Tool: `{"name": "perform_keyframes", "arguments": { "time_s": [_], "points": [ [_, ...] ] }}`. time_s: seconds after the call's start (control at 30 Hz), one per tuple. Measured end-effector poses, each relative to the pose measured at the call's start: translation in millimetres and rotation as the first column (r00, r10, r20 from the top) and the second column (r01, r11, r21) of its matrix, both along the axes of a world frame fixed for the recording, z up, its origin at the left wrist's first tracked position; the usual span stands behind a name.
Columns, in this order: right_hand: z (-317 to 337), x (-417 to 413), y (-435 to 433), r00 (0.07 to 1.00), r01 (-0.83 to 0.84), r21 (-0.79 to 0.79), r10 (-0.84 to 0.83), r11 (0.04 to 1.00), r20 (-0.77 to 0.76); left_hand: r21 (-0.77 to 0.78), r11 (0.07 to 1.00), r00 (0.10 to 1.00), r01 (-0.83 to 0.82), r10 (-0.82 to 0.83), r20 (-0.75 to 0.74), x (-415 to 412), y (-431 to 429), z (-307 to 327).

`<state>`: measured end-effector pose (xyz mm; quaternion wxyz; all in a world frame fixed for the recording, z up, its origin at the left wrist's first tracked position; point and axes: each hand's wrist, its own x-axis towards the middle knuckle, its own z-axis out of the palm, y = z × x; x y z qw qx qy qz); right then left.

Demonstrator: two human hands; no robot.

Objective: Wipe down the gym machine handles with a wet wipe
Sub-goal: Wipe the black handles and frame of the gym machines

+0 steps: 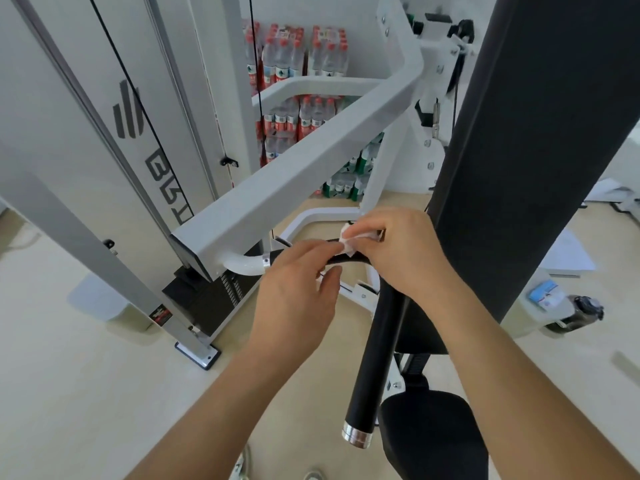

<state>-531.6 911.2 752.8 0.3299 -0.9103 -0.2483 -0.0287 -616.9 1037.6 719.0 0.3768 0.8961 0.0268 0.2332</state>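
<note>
- Right hand (405, 251) fingers pinch the wet wipe (349, 241) around the black handle (279, 254); left hand (298, 285) fingers curl over it.
- Wiping seems underway; next, slide along the grip.

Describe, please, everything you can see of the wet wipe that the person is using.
The wet wipe is a small white sheet, crumpled and soft-looking, mostly hidden. It is bunched on the bend of the black handle, pinched there by the fingers of the right hand, with one corner hanging free below them. The left hand grips the handle just beside it, fingertips at its edge.
</note>
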Motion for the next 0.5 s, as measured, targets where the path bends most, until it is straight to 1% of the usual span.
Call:
{"name": "perform_keyframes", "arguments": {
  "time_s": [0.07, 0.13, 0.23, 0.33, 0.37, 0.43, 0.5],
  "points": [
    [-1.4, -1.7, 10.9, 0.999, -0.044, 0.027, 0.043, 0.999, 0.016, 0.058, 0.998, 0.998, 0.002, -0.005, 0.062, 11.0, -2.4, 3.6],
    [-2.6, -4.6, 9.4, 1.000, 0.001, 0.081, 0.001, 0.997, -0.025, 0.108, 0.994, 0.996, -0.002, -0.009, 0.094, 21.4, -3.0, 8.5],
    [-3.6, -9.7, -1.9, 0.987, 0.060, 0.180, -0.032, 0.982, -0.159, 0.177, 0.983, 0.995, 0.056, -0.070, 0.071, 34.2, -6.6, 9.0],
    [-2.9, -13.7, -19.5, 0.973, 0.144, 0.191, -0.104, 0.971, -0.207, 0.313, 0.948, 0.997, 0.056, -0.071, 0.036, 47.0, -13.0, 8.5],
    [-3.2, -14.8, -27.4, 0.965, 0.198, 0.202, -0.155, 0.959, -0.209, 0.366, 0.929, 0.998, 0.056, -0.062, 0.004, 50.5, -14.6, 10.9],
    [-4.6, -18.7, -42.2, 0.945, 0.289, 0.232, -0.239, 0.929, -0.222, 0.443, 0.886, 0.988, 0.137, -0.089, -0.126, 58.9, -15.7, 19.7],
    [-7.4, -24.1, -49.3, 0.929, 0.314, 0.241, -0.245, 0.918, -0.277, 0.433, 0.867, 0.960, 0.245, -0.154, -0.235, 69.7, -11.9, 30.0]
  ]
}}
